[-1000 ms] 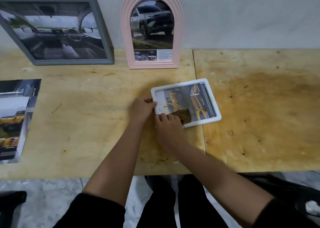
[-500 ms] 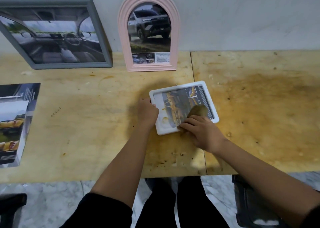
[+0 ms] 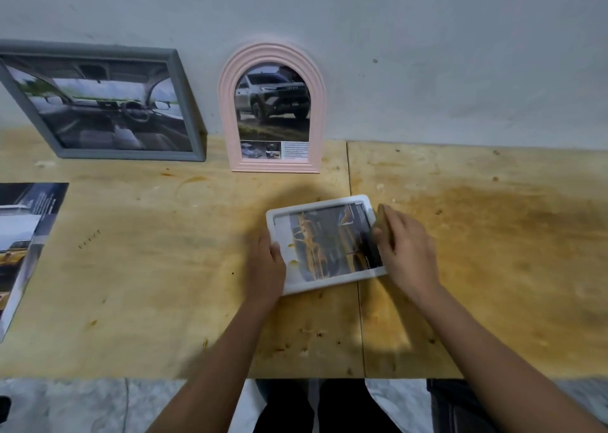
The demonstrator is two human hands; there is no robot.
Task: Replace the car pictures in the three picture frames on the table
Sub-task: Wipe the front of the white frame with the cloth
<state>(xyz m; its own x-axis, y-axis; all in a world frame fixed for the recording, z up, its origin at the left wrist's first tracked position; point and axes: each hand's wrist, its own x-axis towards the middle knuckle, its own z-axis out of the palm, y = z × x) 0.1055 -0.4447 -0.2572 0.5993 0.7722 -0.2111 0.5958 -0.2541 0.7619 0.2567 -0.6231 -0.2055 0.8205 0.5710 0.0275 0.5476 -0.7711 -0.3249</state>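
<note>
At the left edge of the white frame (image 3: pixel 329 283), the left hand (image 3: pixel 266 268) has a firm hold: thumb on top of the rim, fingers tucked underneath, forearm running straight in from the near edge of the bench (image 3: pixel 148 268). Over on the frame's right edge, the right hand (image 3: pixel 406 251) comes in at an angle, wrist bent, fingers curled and pinching a small brownish piece (image 3: pixel 381 223). That part is blurred, so what the piece is cannot be told. The frame lies flat and slightly skewed near the middle of the bench, straddling the seam between the two boards, with a yellow car picture (image 3: pixel 329 242) showing inside it. Further out, at the far edge, a pink arched frame (image 3: pixel 227 103) leans upright against the wall (image 3: pixel 427 54), showing a grey pickup. Left of it, a grey frame (image 3: pixel 189 103) also leans on the wall, with a car-interior picture. Printed car pages (image 3: pixel 23 235) lie flat at the left edge of the bench, well apart from both hands.
</note>
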